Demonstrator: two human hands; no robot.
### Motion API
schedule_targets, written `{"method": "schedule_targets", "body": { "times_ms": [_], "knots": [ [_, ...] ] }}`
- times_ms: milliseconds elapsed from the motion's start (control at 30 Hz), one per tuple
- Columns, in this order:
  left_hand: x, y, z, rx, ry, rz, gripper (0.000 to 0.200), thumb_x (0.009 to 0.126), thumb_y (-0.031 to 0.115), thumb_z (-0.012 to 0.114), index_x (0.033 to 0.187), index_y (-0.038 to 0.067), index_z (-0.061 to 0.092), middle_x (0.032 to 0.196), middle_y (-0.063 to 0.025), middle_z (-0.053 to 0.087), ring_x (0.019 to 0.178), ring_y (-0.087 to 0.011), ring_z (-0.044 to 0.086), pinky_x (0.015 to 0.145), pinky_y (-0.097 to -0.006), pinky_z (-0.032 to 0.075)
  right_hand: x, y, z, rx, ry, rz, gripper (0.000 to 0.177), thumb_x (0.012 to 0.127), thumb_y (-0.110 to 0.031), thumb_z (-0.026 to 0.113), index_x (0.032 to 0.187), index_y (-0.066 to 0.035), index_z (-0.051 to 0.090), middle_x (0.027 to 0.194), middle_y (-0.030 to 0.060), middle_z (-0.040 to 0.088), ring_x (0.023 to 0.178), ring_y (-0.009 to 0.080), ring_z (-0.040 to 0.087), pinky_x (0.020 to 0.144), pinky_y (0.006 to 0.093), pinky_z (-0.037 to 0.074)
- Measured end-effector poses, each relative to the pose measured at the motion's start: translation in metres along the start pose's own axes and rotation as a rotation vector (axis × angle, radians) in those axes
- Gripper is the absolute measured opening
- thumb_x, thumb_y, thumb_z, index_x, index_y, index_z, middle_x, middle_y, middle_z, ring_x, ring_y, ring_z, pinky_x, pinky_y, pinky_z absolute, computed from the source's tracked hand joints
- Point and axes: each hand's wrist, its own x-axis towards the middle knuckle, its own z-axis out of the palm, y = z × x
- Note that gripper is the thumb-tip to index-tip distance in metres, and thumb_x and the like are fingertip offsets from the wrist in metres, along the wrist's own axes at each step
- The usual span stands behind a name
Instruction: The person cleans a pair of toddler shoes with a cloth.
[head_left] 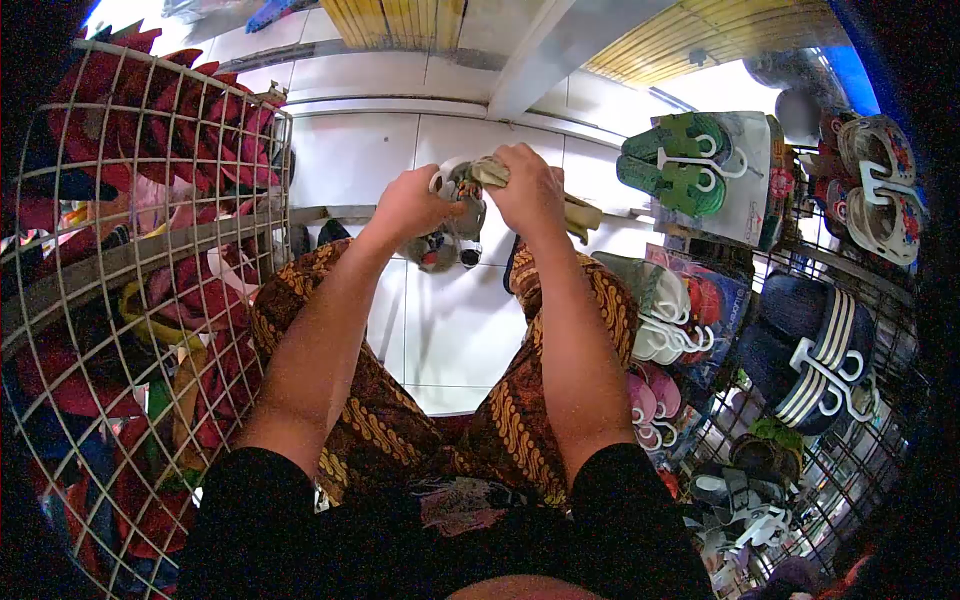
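Out in front of me, over the floor, my left hand (pixel 412 205) is closed on a pair of small grey sandals (pixel 436 250) with a white part near the top. The sandals hang below its fingers, with some coloured detail showing. Close beside it on the right, my right hand (pixel 528 192) is closed around a beige cloth (pixel 490 172), which touches or nearly touches the top of the sandals. More beige material shows past the outer side of that hand. The fingertips of both hands are partly hidden.
A white wire rack (pixel 150 160) full of red and pink footwear stands at left. On the right, a dark wire rack holds green sandals (pixel 685 165), navy striped slides (pixel 800 350) and grey clogs (pixel 880 190) on white hangers. White floor tiles (pixel 450 340) lie between my knees.
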Motion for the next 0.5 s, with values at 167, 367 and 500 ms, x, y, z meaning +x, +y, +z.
{"method": "schedule_targets", "body": {
  "times_ms": [167, 367, 500],
  "knots": [
    [0.004, -0.002, -0.001, -0.081, 0.015, -0.031, 0.05, 0.069, 0.036, 0.083, 0.103, 0.003, 0.068, 0.094, -0.016, 0.072, 0.086, -0.0293, 0.069, 0.078, -0.0387, 0.054, 0.006, 0.003, 0.012, 0.093, 0.104, 0.116, 0.031, 0.081, -0.022, 0.071, 0.108, -0.011, 0.063, 0.108, 0.0112, 0.064, 0.105, 0.0328, 0.061, 0.089, 0.0474, 0.046],
    [0.017, -0.005, 0.003, -0.273, -0.06, -0.105, 0.045, 0.069, 0.032, 0.083, 0.101, 0.002, 0.069, 0.09, -0.0157, 0.072, 0.081, -0.0284, 0.07, 0.077, -0.0384, 0.054, 0.012, 0.006, 0.006, 0.107, 0.049, 0.097, 0.034, 0.081, -0.019, 0.068, 0.114, -0.01, 0.062, 0.108, 0.0125, 0.065, 0.105, 0.0345, 0.061, 0.091, 0.0442, 0.046],
    [0.033, -0.024, 0.017, -0.402, -0.13, -0.06, 0.046, 0.07, 0.029, 0.082, 0.103, 0.001, 0.068, 0.091, -0.0166, 0.072, 0.085, -0.0282, 0.069, 0.079, -0.0376, 0.053, 0.012, -0.003, 0.006, 0.154, 0.056, -0.037, 0.033, 0.082, -0.018, 0.066, 0.115, -0.015, 0.064, 0.109, 0.0097, 0.066, 0.105, 0.0325, 0.061, 0.095, 0.043, 0.04]
  ]
}}
